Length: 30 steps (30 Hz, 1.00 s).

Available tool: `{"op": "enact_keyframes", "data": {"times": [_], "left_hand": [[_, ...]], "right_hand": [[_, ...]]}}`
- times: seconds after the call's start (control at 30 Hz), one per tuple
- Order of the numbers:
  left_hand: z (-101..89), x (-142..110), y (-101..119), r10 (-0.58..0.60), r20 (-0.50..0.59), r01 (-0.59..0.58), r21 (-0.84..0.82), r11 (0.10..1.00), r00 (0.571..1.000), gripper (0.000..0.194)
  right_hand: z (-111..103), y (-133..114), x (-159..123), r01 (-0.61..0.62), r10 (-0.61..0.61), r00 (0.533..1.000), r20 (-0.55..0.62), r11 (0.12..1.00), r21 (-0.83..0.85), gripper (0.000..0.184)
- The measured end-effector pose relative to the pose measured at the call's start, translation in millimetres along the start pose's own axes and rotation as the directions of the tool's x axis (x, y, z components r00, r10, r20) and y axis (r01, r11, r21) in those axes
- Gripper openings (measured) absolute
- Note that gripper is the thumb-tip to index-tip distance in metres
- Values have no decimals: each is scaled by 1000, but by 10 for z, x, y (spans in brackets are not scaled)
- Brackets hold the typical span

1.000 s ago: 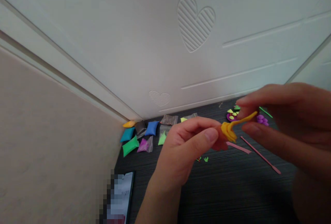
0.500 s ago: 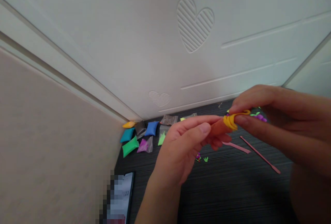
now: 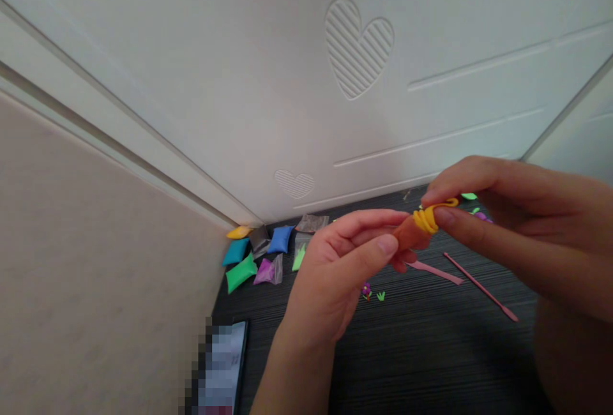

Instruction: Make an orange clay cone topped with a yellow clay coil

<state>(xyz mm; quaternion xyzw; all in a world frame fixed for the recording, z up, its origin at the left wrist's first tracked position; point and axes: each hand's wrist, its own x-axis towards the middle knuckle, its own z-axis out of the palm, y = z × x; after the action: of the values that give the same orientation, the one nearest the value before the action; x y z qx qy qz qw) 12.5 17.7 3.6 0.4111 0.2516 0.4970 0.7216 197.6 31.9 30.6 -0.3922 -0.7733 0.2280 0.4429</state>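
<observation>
Between thumb and fingers, my left hand [image 3: 342, 262] holds an orange-brown clay piece [image 3: 412, 235], narrow at the hand and wider at its right end. A yellow clay strip [image 3: 425, 220] is wound in several folds around that wider end. My right hand [image 3: 507, 223] pinches the strip's loose end between thumb and index finger, close against the folds; a small yellow loop shows above the thumb. Below the hands, a pink flat clay tool [image 3: 438, 271] and a thin pink stick tool [image 3: 481, 287] lie on the dark table.
Several coloured clay packets, among them a blue one [image 3: 280, 239] and a green one [image 3: 242, 272], lie at the table's back left. A phone [image 3: 223, 364] rests at the left edge. A tiny purple flower [image 3: 366, 289] and green leaf piece [image 3: 381, 296] lie mid-table. Behind stands a white panel [image 3: 239, 83].
My right hand has moved left, bringing the stretched yellow strip down against the orange-brown piece. The strip's free end is now folded into a loop. The left hand has tilted slightly, showing more of the piece.
</observation>
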Motion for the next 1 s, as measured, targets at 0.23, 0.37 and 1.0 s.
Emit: {"op": "enact_keyframes", "data": {"times": [0.23, 0.37, 1.0], "left_hand": [[7, 1, 10, -8, -44, 9, 19, 1000, 999, 14], [14, -8, 17, -13, -52, 14, 34, 999, 999, 13], [59, 22, 30, -15, -83, 16, 12, 1000, 996, 12]], "right_hand": [[-19, 31, -21, -31, 31, 1000, 2, 999, -7, 7], [-25, 10, -19, -30, 30, 999, 15, 1000, 3, 6], [10, -63, 25, -7, 8, 998, 68, 1000, -11, 3]]}}
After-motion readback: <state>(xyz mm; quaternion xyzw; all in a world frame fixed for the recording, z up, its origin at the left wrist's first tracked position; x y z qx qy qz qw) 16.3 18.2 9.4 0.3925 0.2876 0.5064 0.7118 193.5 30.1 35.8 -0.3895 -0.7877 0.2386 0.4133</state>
